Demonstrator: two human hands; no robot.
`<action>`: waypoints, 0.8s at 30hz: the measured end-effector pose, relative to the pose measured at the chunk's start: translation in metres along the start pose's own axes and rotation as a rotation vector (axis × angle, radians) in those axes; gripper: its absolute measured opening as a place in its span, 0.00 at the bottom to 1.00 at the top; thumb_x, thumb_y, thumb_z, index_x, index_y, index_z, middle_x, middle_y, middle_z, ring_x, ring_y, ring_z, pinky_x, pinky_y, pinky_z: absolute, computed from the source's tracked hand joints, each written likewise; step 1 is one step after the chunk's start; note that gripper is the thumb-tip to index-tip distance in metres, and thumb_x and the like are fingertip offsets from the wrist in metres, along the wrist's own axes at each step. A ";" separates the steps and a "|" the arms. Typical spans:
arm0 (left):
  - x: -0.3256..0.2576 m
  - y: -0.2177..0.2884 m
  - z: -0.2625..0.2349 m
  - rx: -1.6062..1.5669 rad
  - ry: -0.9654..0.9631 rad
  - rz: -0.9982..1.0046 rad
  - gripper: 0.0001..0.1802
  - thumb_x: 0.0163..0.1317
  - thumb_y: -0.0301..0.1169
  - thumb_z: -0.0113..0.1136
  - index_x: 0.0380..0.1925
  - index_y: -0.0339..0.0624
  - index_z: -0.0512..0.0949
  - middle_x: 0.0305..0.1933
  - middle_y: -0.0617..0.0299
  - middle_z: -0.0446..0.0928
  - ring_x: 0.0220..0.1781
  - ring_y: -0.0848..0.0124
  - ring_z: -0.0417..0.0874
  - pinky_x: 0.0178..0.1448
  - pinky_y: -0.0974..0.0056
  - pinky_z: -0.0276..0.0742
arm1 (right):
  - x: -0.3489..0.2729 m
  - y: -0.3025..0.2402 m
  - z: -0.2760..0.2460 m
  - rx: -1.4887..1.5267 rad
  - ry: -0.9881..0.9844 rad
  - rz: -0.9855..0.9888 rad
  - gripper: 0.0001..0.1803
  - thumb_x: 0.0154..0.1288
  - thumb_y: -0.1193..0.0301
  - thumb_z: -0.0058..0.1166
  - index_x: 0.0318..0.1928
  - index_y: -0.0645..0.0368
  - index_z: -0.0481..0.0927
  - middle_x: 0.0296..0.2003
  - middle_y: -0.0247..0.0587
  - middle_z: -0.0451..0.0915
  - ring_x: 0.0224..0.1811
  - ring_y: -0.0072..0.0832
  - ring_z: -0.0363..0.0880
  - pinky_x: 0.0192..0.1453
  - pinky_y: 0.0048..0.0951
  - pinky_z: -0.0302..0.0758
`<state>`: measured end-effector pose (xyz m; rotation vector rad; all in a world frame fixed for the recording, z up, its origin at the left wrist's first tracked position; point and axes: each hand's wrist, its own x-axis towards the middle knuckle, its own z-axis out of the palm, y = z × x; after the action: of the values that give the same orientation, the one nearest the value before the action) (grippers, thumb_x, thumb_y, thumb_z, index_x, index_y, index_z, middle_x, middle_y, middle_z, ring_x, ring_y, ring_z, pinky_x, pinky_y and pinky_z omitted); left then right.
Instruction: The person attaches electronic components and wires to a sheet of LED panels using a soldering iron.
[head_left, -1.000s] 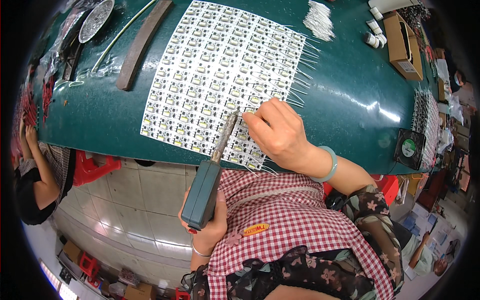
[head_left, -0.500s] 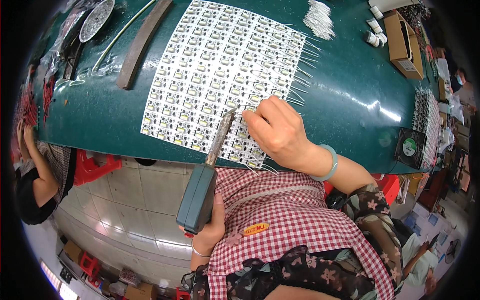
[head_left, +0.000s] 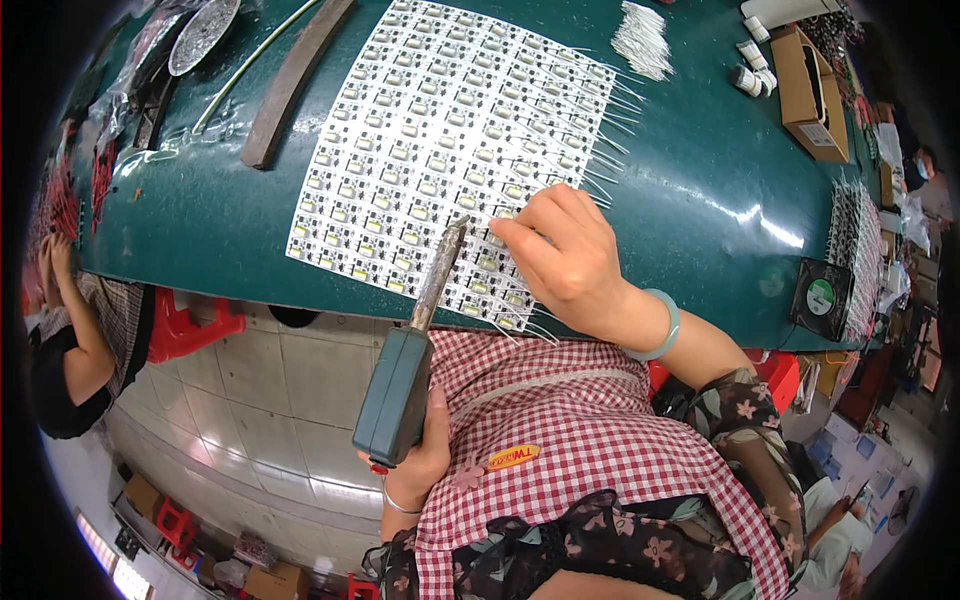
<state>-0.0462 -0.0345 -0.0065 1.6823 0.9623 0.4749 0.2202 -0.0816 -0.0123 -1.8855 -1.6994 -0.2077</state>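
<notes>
Roughly, I judge wiring part done: my left hand [head_left: 425, 455] clenches the grey-green soldering iron [head_left: 415, 350], my right hand [head_left: 560, 255] pinches a thin wire on the white panel of small circuit boards [head_left: 440, 130], left columns bare.

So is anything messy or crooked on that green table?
Nothing looks spilled or broken. The white panel of small circuit boards lies slanted across the green table, with thin wires sticking out past its right edge. The right hand presses on it while the left hand holds a soldering iron.
</notes>
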 end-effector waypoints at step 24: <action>0.010 0.004 0.009 0.064 0.118 0.089 0.11 0.55 0.23 0.70 0.38 0.30 0.82 0.35 0.53 0.82 0.31 0.65 0.85 0.35 0.65 0.80 | 0.000 0.001 0.001 0.011 -0.057 0.036 0.08 0.51 0.78 0.56 0.34 0.59 0.80 0.28 0.36 0.70 0.34 0.32 0.72 0.39 0.32 0.68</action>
<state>-0.0324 -0.0323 -0.0069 1.7768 0.9997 0.6140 0.2208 -0.0814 -0.0131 -1.9293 -1.6990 -0.1318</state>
